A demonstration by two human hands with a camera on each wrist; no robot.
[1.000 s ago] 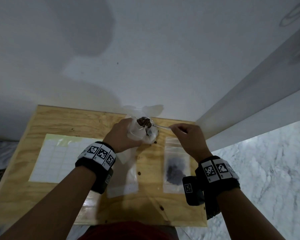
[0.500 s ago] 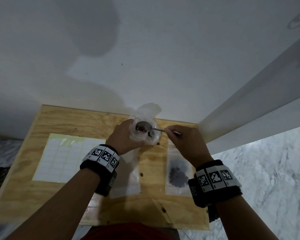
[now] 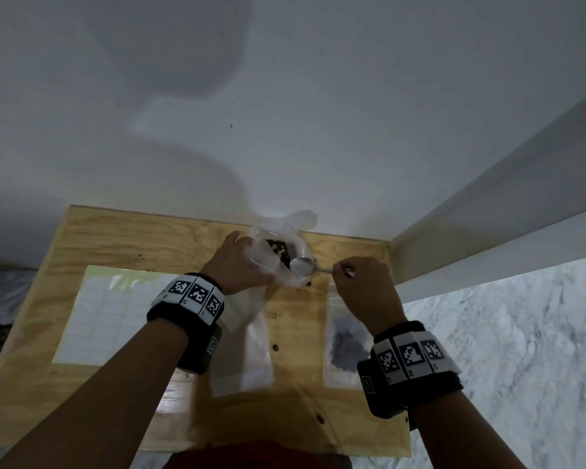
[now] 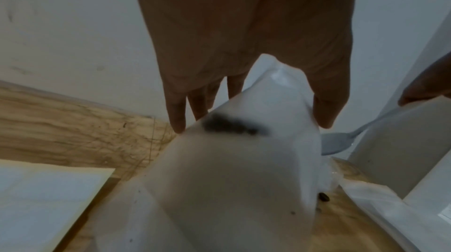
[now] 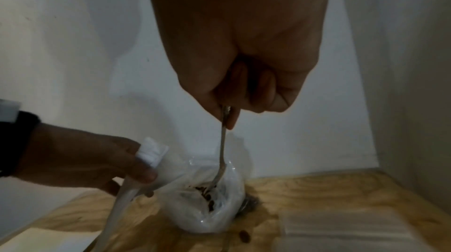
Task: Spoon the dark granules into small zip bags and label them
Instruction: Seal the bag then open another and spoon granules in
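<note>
Dark granules (image 3: 278, 249) lie inside a crumpled clear plastic bag (image 3: 293, 231) that stands at the far edge of the wooden worktop (image 3: 122, 231), close against the white wall (image 3: 285, 113). Just at the bag's mouth is the bowl of a metal spoon (image 3: 302, 265); from the head view the bowl looks bare, while the right wrist view shows its tip down among the granules inside the bag. The right hand (image 3: 364, 292), beside the bag, pinches the spoon's thin handle between thumb and curled fingers. On the bag's other side the left hand (image 3: 232, 265) holds a small zip bag (image 4: 244, 159) by its upper part, thumb on one face and fingers on the other, with its lower part hanging down toward the worktop; a dark smudge of granules shows through the plastic in the left wrist view. A few loose granules (image 5: 244, 236) lie on the wood next to the big bag. Nearer the person than the big bag, a flat zip bag with a dark heap inside (image 3: 345, 346) lies under the right wrist, and another clear zip bag (image 3: 247, 360) lies beside it. Well to the left of the big bag lies a white sheet of labels (image 3: 95, 316).
</note>
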